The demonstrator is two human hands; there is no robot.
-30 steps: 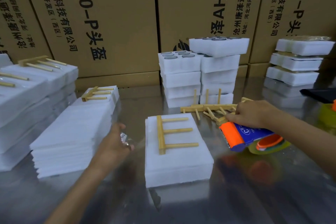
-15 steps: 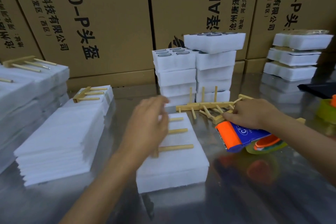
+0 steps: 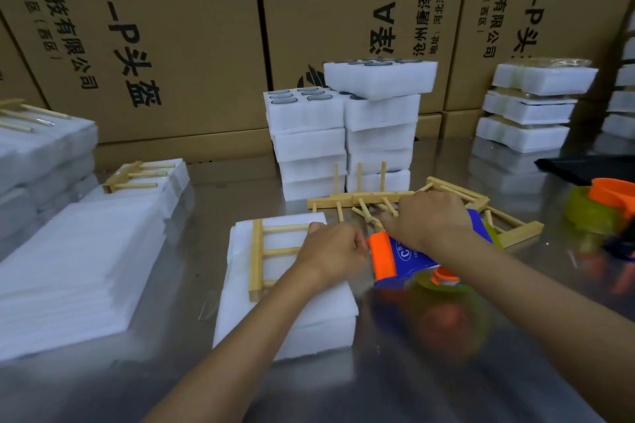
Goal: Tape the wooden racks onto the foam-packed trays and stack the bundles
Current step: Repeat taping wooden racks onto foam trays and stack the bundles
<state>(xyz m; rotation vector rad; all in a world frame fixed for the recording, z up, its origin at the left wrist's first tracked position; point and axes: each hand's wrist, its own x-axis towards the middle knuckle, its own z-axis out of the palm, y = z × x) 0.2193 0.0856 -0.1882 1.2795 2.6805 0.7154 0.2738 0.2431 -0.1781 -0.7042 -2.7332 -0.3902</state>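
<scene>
A wooden rack lies flat on a white foam-packed tray at the centre of the metal table. My left hand sits over the rack's right side with fingers curled, pinching at the front of the tape dispenser. My right hand grips the blue and orange tape dispenser just right of the tray. Loose wooden racks lie behind my right hand.
Foam sheets are piled at left, with a racked bundle behind and taller bundles far left. Foam trays are stacked at centre back, more at right. Another tape dispenser lies far right. Cardboard boxes line the back.
My left hand has swung from the left of the tray across the rack to the dispenser's front. My right hand has brought the dispenser closer to the tray.
</scene>
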